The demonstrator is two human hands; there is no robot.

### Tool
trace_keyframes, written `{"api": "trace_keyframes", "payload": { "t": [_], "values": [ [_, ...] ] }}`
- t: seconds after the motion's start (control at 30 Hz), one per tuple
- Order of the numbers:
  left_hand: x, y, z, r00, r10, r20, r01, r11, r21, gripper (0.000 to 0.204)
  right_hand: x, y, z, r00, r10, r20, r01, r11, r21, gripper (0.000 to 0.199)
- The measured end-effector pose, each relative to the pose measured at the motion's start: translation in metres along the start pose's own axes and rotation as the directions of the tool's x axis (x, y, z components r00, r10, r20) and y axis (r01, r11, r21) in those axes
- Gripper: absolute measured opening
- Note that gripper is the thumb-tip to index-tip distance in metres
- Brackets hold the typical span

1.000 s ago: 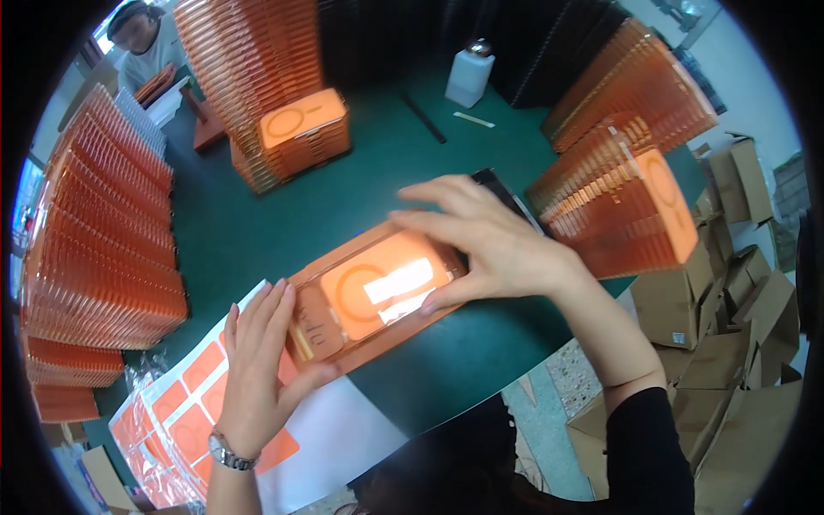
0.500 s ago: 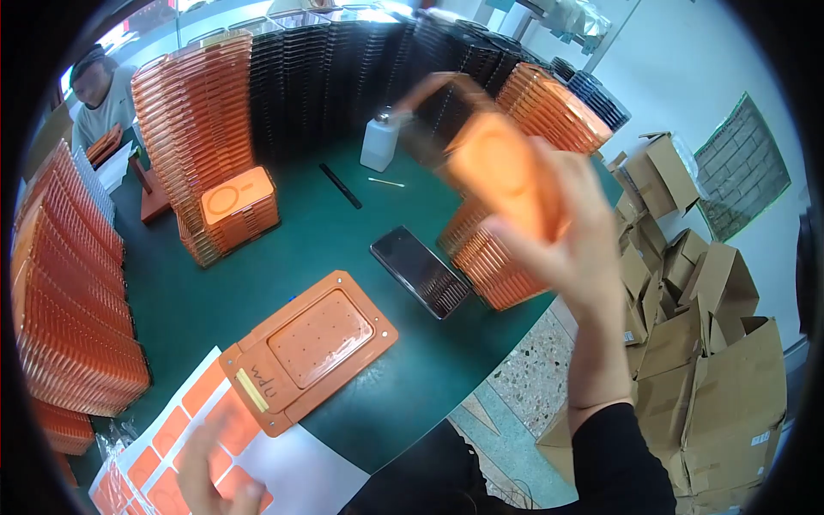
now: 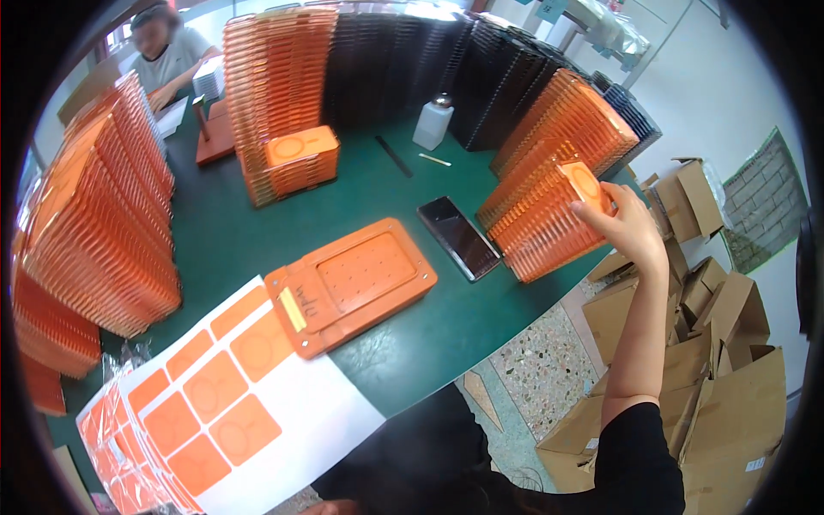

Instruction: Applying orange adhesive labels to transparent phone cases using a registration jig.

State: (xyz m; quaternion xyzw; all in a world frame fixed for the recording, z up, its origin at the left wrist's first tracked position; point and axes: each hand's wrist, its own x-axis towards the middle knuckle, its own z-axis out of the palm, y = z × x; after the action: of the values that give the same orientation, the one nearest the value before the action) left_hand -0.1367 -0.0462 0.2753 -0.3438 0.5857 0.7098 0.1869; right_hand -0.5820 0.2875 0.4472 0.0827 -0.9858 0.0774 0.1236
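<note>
At the right of the table my right hand (image 3: 633, 230) is closed around the end of an orange phone case (image 3: 583, 182), thumb on the near side. That case has a ring mark on its back and rests against the stack of clear-orange cases (image 3: 545, 227). Only a bit of my left hand (image 3: 330, 508) shows at the lower edge; its fingers are hidden. An orange jig (image 3: 356, 275) with a shallow, dotted recess lies mid-table, overlapping a white sheet of orange stickers (image 3: 215, 386). Between jig and stack lies a dark phone (image 3: 459, 239).
Tall stacks of orange cases (image 3: 279, 77) and black cases (image 3: 390, 77) line the far side; more orange stacks (image 3: 112, 223) stand left. A white pump bottle (image 3: 433, 124), a cotton swab (image 3: 435, 160) and a black stick (image 3: 394, 156) lie between. Cardboard boxes (image 3: 730, 403) crowd the right.
My right hand has brought the orange case down onto the stack at the right. My left hand has drawn back from the sticker sheet to the lower edge. The view has shifted.
</note>
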Motion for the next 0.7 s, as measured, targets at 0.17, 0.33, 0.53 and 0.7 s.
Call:
{"api": "trace_keyframes", "payload": {
  "t": [0.17,0.33,0.53,0.7],
  "values": [
    [-0.008,-0.054,0.008,0.974,0.055,-0.220,-0.088,0.986,-0.143,0.055,-0.005,-0.006,-0.010,0.999,0.038,0.023,-0.039,0.997,0.065,0.085],
    [-0.001,-0.073,-0.003,0.936,0.137,-0.324,-0.226,0.940,-0.254,0.066,-0.002,-0.016,-0.006,0.997,0.016,0.080,-0.012,0.999,-0.044,0.084],
    [0.011,-0.058,-0.001,0.846,-0.004,-0.532,-0.345,0.759,-0.553,0.057,-0.008,-0.001,-0.008,0.997,0.039,0.061,-0.041,0.999,0.023,0.091],
    [0.033,-0.093,-0.010,0.687,-0.013,-0.726,-0.416,0.812,-0.408,0.045,0.004,0.001,0.001,0.998,0.003,0.058,0.001,0.998,-0.058,0.091]
  ]
}}
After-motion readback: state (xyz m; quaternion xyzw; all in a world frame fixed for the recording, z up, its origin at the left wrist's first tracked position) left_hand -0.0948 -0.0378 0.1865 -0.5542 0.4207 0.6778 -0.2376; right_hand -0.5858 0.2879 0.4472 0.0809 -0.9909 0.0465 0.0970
